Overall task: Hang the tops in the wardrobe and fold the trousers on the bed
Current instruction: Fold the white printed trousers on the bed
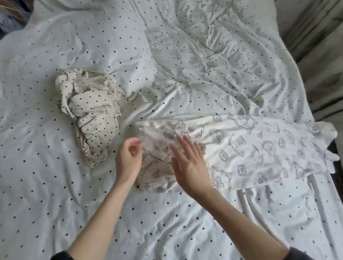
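left hand (pixel 128 157) loosely curled, holding nothing | right hand (pixel 189 163) spread flat over printed trousers (pixel 245 146) | bed (pixel 169 217)

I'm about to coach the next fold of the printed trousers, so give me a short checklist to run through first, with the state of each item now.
1. Printed trousers lie laid out lengthwise on the bed: ok.
2. Their left end is smooth: not ok, the cloth is rumpled under the hands.
3. Right hand free, fingers straight over the cloth: ok.
4. Left hand free: cannot tell, its fingers are curled at the cloth's edge and blurred.
5. Dotted garment lies apart from the trousers: ok, crumpled to their left.
6. Far end fully on the bed: not ok, it reaches the bed's right edge.
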{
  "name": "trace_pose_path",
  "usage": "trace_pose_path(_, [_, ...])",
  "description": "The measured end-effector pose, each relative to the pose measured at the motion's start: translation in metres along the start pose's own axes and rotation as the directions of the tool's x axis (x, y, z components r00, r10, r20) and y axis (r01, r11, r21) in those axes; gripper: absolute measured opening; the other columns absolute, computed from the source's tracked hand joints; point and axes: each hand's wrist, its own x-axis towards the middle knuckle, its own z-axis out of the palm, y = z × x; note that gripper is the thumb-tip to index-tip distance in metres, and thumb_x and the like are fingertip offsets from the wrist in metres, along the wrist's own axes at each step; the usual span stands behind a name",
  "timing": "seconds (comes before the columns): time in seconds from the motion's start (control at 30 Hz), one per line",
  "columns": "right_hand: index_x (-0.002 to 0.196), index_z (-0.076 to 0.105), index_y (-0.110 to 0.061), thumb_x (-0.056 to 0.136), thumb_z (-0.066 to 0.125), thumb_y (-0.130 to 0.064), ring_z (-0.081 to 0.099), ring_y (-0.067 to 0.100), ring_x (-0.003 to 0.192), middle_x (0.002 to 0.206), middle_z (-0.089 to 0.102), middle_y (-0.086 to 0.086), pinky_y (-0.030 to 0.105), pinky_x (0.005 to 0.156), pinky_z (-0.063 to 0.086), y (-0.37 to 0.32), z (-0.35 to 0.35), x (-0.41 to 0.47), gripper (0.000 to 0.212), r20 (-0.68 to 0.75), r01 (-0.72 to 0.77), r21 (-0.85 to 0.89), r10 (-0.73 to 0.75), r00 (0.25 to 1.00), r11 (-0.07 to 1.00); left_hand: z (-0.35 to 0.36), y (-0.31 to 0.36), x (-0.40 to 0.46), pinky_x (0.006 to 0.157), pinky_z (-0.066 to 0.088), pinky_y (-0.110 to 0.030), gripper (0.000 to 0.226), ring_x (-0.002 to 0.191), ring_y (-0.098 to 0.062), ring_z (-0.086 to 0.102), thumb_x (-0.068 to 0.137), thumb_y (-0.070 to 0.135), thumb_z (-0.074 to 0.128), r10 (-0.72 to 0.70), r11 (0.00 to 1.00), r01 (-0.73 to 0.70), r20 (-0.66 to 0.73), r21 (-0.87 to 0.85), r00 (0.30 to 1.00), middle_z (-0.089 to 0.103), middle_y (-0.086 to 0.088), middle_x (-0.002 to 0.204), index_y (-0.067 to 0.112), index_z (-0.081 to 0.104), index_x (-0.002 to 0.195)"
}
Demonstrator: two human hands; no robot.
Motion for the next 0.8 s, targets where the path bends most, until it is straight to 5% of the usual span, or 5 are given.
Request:
trace_pose_path(0.17, [0.146,0.031,-0.022,0.101,0.033,-0.038,0.003,0.024,0.147,0.158,0.011,0.008,0.044,0.119,0.002,0.003,0.027,0.005,0.049,0.256,-0.024,-0.174,0.068,0.964,0.985,-0.017,-0.016,0.013,0.092,0.047,-0.041,0.013,0.100,-0.023,0.061,0.095,0.027,0.053,-0.236,0.917,0.330,0.362,-0.223,0.902,0.066,-0.006,0.105,0.023,0.064,0.092])
trace_pose_path(0.3, [0.151,0.013,-0.026,0.101,0.022,-0.043,-0.012,0.019,0.145,0.159,-0.006,0.005,0.033,0.114,-0.014,0.019,0.034,-0.002,0.053,0.337,-0.044,-0.219,0.118,0.934,0.975,-0.013,-0.008,0.013,0.083,0.051,-0.035,0.032,0.101,-0.022,0.061,0.087,0.022,0.061,-0.257,0.888,0.397,0.467,-0.230,0.846,0.064,-0.009,0.111,0.009,0.059,0.117])
trace_pose_path(0.5, [0.143,0.039,-0.017,0.099,0.044,-0.022,0.020,0.016,0.144,0.154,0.027,0.003,0.035,0.118,0.017,0.025,0.012,-0.003,0.044,0.217,-0.138,0.199,0.094,0.972,0.970,-0.020,0.023,0.009,0.092,0.048,-0.047,0.030,0.101,-0.029,0.062,0.088,0.007,0.061,-0.262,0.886,0.405,0.477,-0.226,0.839,0.064,-0.014,0.113,0.006,0.056,0.118])
trace_pose_path(0.7, [0.129,0.055,-0.017,0.099,0.046,-0.020,0.057,-0.002,0.110,0.117,0.062,-0.011,0.015,0.090,0.044,0.053,-0.044,-0.003,0.032,0.283,-0.536,0.651,0.483,0.829,0.537,-0.002,0.090,-0.009,0.067,0.053,-0.033,0.031,0.083,-0.018,0.065,0.086,0.008,0.063,-0.091,0.936,0.265,0.564,-0.234,0.821,0.068,-0.007,0.104,0.019,0.056,0.114])
trace_pose_path(0.8, [0.121,0.057,-0.025,0.099,0.043,-0.031,0.061,0.011,0.108,0.123,0.061,-0.004,0.029,0.090,0.048,0.088,-0.076,-0.010,0.026,0.402,-0.583,0.786,0.547,0.734,0.205,0.046,0.124,-0.021,0.077,0.052,-0.041,0.030,0.093,-0.021,0.065,0.085,0.011,0.065,-0.035,0.975,0.156,0.586,-0.157,0.809,0.068,-0.004,0.105,0.024,0.055,0.109])
